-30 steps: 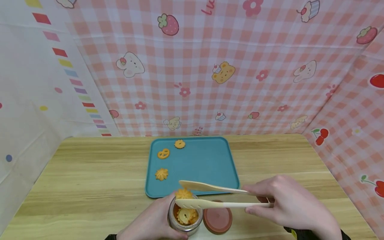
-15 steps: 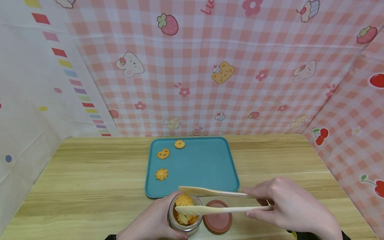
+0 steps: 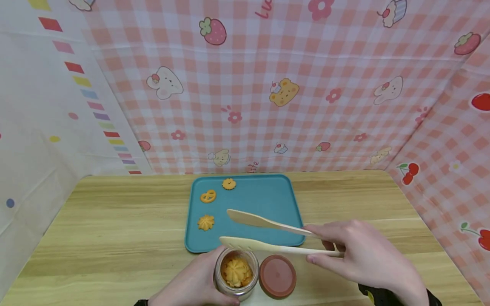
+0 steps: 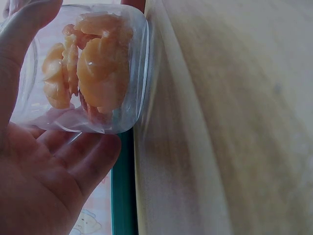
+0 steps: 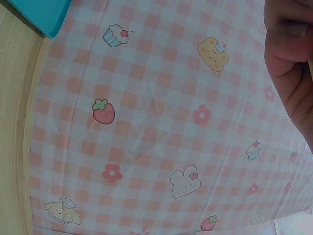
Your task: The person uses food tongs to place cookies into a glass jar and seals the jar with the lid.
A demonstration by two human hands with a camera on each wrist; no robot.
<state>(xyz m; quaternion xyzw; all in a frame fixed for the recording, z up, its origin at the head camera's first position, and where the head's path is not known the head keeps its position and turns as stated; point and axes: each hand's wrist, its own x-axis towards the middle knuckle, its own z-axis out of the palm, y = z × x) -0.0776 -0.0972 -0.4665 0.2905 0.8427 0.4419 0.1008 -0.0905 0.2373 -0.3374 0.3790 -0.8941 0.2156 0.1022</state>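
In the head view my left hand (image 3: 195, 280) grips a clear jar (image 3: 236, 292), its mouth facing up. A star-shaped cookie (image 3: 237, 272) tops several others inside; the left wrist view shows these cookies (image 4: 102, 73) through the wall, with fingers curled round it. My right hand (image 3: 363, 253) pinches wooden tongs (image 3: 268, 246) between thumb and fingers. Their two arms are spread with nothing between the tips, the lower one right by the jar's far rim, the upper one over the tray. The right wrist view catches only part of the right hand (image 5: 293, 73).
Behind the jar lies a blue-green tray (image 3: 264, 199). A star-shaped cookie (image 3: 206, 222), a pretzel (image 3: 208, 196) and a round cookie (image 3: 229, 184) sit along its left side. A reddish-brown lid (image 3: 277, 276) rests right of the jar. Checked cloth (image 3: 245, 85) hangs behind the table.
The tongs rise away from the jar's mouth and forward, spreading wider. The star-shaped cookie that stood at the jar's mouth between them now lies inside the jar. The left hand stays put.
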